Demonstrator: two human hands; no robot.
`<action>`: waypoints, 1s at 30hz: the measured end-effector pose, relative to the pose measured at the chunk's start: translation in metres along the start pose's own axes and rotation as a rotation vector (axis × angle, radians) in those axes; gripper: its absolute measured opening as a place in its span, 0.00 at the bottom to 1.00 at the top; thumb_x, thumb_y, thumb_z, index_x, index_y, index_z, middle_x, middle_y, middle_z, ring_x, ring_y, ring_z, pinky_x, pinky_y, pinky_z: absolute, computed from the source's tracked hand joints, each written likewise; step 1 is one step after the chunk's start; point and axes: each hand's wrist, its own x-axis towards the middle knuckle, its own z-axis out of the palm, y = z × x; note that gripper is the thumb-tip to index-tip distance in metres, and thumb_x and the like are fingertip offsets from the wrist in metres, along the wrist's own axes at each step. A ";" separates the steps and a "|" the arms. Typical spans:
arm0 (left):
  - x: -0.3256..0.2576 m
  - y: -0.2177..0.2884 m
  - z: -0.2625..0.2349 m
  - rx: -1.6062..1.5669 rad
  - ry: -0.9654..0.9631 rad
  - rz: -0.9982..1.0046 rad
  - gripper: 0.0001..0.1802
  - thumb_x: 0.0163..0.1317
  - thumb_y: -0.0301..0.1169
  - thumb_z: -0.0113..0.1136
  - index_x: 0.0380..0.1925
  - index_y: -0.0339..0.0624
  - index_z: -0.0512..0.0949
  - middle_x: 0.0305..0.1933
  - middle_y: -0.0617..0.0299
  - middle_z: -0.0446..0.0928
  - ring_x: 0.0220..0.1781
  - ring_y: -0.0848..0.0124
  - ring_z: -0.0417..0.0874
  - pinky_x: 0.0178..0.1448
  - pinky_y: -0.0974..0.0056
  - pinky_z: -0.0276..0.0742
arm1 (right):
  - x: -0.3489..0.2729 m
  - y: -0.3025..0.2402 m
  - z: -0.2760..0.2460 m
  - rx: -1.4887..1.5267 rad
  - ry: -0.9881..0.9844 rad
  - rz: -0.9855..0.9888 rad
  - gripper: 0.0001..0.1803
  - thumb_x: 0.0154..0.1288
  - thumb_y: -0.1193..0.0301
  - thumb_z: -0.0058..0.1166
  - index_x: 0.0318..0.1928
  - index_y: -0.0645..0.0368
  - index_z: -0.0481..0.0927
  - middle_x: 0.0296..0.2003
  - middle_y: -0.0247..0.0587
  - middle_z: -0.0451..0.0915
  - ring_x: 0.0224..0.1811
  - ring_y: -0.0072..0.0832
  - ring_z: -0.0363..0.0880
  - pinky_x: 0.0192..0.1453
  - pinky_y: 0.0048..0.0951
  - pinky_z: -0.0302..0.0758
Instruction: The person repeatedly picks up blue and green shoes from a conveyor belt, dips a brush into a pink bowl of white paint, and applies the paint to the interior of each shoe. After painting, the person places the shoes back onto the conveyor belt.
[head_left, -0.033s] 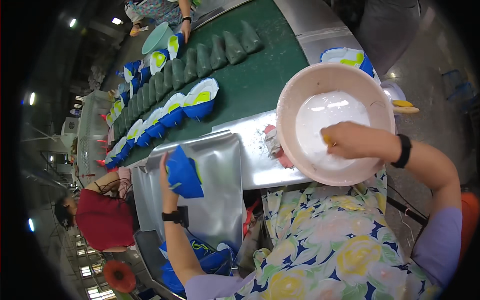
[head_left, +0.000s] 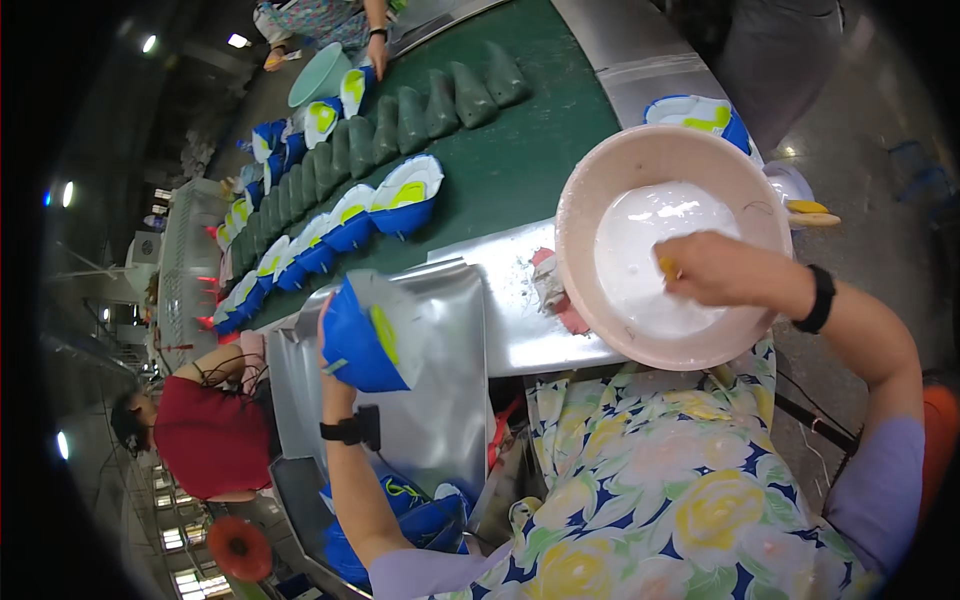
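Observation:
My left hand grips a blue shoe upper with a yellow-green patch, over the grey metal sheet. Its pale inner side faces right. Fingers wrap the upper's left edge and are partly hidden behind it. My right hand is closed around a yellow handle inside the pink basin. White liquid fills the basin's bottom, and the handle's far end cannot be made out. More blue shoe uppers stand in a row on the green conveyor belt, beside a row of dark green shoe lasts.
A crumpled cloth lies left of the basin. Behind it sits another upper; a yellow-handled item is at its right. Blue uppers are heaped below my left forearm. A co-worker's hand touches an upper across the belt. A person in red is at left.
The shoe upper in my left hand has turned so more of its pale inner side shows. My right hand has shifted slightly right within the basin.

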 end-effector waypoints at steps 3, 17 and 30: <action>0.015 0.106 0.032 -1.018 -0.228 -0.100 0.28 0.75 0.42 0.52 0.68 0.38 0.68 0.61 0.52 0.78 0.59 0.59 0.83 0.62 0.53 0.83 | -0.023 0.007 -0.039 0.085 0.256 -0.012 0.10 0.63 0.69 0.66 0.39 0.61 0.79 0.34 0.48 0.83 0.38 0.43 0.83 0.45 0.38 0.77; 0.046 0.238 0.182 -0.898 -0.243 0.150 0.28 0.76 0.47 0.49 0.67 0.40 0.70 0.60 0.52 0.79 0.58 0.58 0.83 0.63 0.50 0.82 | -0.029 -0.026 -0.085 0.240 0.708 -0.253 0.16 0.63 0.64 0.66 0.36 0.64 0.76 0.28 0.51 0.83 0.29 0.44 0.82 0.35 0.33 0.77; 0.051 0.215 0.239 -0.699 0.270 0.496 0.28 0.76 0.47 0.49 0.67 0.41 0.70 0.60 0.52 0.80 0.58 0.58 0.83 0.63 0.50 0.82 | -0.016 -0.029 -0.016 0.887 0.660 0.080 0.20 0.66 0.63 0.64 0.46 0.71 0.80 0.34 0.46 0.85 0.28 0.24 0.85 0.34 0.20 0.81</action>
